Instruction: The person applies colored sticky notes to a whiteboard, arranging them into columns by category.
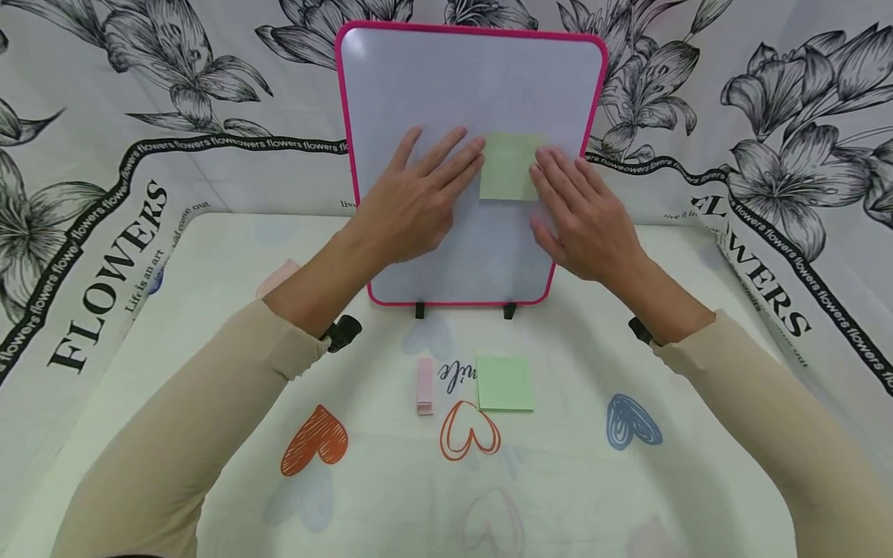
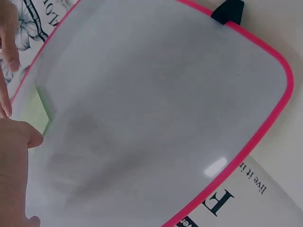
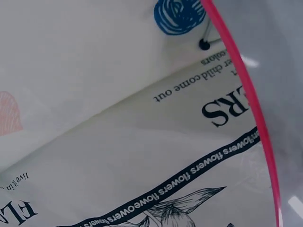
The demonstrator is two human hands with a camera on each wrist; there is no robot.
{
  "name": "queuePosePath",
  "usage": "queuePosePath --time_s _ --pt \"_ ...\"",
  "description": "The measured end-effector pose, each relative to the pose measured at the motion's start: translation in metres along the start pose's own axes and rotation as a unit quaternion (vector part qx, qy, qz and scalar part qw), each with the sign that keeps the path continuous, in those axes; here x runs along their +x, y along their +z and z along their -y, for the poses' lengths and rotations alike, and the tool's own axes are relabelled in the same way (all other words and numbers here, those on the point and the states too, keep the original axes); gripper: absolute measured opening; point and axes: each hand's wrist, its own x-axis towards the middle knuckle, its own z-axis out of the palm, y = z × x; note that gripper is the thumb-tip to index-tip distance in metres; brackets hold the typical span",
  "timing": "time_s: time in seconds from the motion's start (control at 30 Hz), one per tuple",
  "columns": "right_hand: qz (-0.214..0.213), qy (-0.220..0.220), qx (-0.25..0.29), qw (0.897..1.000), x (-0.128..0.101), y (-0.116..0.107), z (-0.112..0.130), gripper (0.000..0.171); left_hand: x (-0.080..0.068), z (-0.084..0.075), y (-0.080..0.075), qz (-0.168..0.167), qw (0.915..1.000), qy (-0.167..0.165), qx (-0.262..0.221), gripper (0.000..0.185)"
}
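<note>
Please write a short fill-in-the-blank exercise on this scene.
The whiteboard has a frame coloured ____.
The sticky note between the left hand and right hand is coloured ____.
In the head view, the whiteboard's black feet number ____.
There, the pink sticky-note stack lies ____ of the green pad.

Missing words: pink; green; two; left.

Right edge of the green note (image 1: 508, 167) is kinda covered by the right hand (image 1: 586, 221). Nearer the body than that hand, some lettering (image 1: 456, 377) gets partly hidden by the green pad (image 1: 505, 384).
</note>
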Motion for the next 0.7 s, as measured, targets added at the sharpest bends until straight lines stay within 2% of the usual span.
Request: queuePosePath --time_s 0.17,0.27,0.37,0.53,0.7 --pt "0.009 -0.032 0.020 0.999 -0.014 -0.006 0.020 0.062 -0.017 -0.013 -0.002 -0.018 0.9993 0.019 -0.025 0.065" --pt "0.017 -0.046 0.038 0.998 -0.026 -0.009 0.033 0.061 -0.030 -0.024 0.001 -0.010 0.9986 0.040 -0.033 0.064" --pt "0.030 -0.053 0.059 0.996 -0.038 -0.011 0.048 0.062 -0.044 -0.037 0.004 0.012 0.9971 0.064 -0.038 0.065" --pt "0.064 -0.035 0.112 0.991 -0.060 -0.009 0.073 0.066 -0.067 -0.056 0.010 0.060 0.9913 0.091 -0.074 0.064" --pt "0.111 -0.019 0.199 0.973 -0.081 -0.009 0.094 0.063 -0.087 -0.075 0.018 0.096 0.9805 0.126 -0.117 0.061"
